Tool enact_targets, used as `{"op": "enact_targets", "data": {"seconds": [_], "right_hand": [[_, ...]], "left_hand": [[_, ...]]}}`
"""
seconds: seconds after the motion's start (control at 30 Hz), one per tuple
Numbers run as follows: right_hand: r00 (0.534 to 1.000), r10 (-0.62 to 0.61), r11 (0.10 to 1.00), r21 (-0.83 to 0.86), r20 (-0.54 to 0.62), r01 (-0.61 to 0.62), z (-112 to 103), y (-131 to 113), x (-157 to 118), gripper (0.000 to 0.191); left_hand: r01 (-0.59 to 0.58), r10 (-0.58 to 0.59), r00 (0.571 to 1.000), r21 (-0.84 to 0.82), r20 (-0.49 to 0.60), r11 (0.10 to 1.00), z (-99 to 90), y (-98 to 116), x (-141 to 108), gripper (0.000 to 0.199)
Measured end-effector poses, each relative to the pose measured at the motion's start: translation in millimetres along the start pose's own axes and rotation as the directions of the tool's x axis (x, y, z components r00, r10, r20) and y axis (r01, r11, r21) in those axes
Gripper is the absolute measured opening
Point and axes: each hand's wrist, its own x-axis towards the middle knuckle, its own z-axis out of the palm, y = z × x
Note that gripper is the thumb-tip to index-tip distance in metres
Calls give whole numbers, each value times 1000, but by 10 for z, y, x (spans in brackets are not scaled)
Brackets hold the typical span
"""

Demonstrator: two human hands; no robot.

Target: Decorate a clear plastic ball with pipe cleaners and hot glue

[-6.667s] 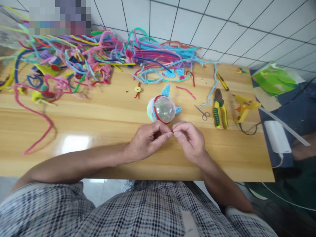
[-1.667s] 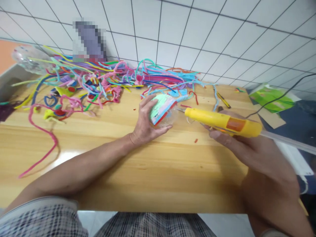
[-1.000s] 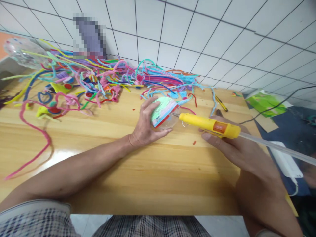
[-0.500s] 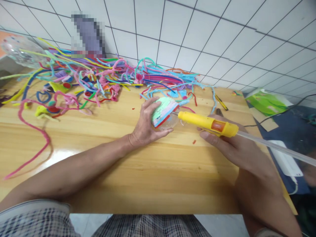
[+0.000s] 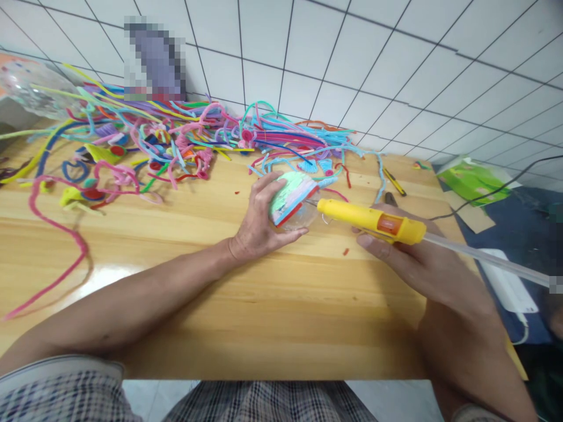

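We see the clear ball (image 5: pixel 292 202) above the table (image 5: pixel 264 316), closer to the far edge than to the near one. Green and lilac fuzz covers its upper left part, light blue and red bands run slantwise below that, and the bare clear side faces the lower right. The left hand (image 5: pixel 259 223) grips it, fingers curled over the green part and thumb stretched out underneath.

To its right we find the yellow glue gun (image 5: pixel 365 217), pointing left with its nozzle (image 5: pixel 311 203) at the banded side; we cannot tell whether the two touch. The right hand (image 5: pixel 417 264) holds the gun from below, thumb along its side, the other fingers mostly hidden. A long glue stick (image 5: pixel 484 258) runs out of its back, past the table's right edge.

Below the gun we notice a small red scrap (image 5: pixel 346 252) on the wood. Near the far right corner lies a yellow and black cutter (image 5: pixel 394 181), with a light blue pipe cleaner (image 5: pixel 380 181) to its left. Along the far edge we see a big pile of pipe cleaners (image 5: pixel 281 135), and towards the left edge one long pink pipe cleaner (image 5: pixel 79 240) bends forward. Beyond the right edge are a green bag (image 5: pixel 477 179) and a white box (image 5: pixel 508 281).
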Motion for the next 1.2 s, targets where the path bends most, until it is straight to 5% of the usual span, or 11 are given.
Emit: {"op": "enact_targets", "data": {"seconds": [0.33, 0.6, 0.73, 0.93, 1.2], "right_hand": [[992, 126, 989, 79, -29, -123, -97, 171, -71, 26], [989, 149, 988, 49, 8, -149, -40, 44, -10, 46], [979, 202, 971, 126, 26, -204, -50, 51, -31, 41], [916, 387, 820, 415, 105, -394, -96, 237, 9, 38], [899, 389, 705, 564, 200, -431, -10, 429, 86, 39]], "left_hand": [[6, -6, 1000, -7, 4, 1000, -13, -29, -7, 111], [0, 0, 1000, -5, -9, 1000, 0, -3, -7, 107], [17, -16, 1000, 8, -23, 1000, 5, -5, -1, 105], [33, -33, 999, -44, -5, 998, -3, -25, -12, 111], [17, -20, 999, -78, -38, 997, 0, -3, 1, 106]]}}
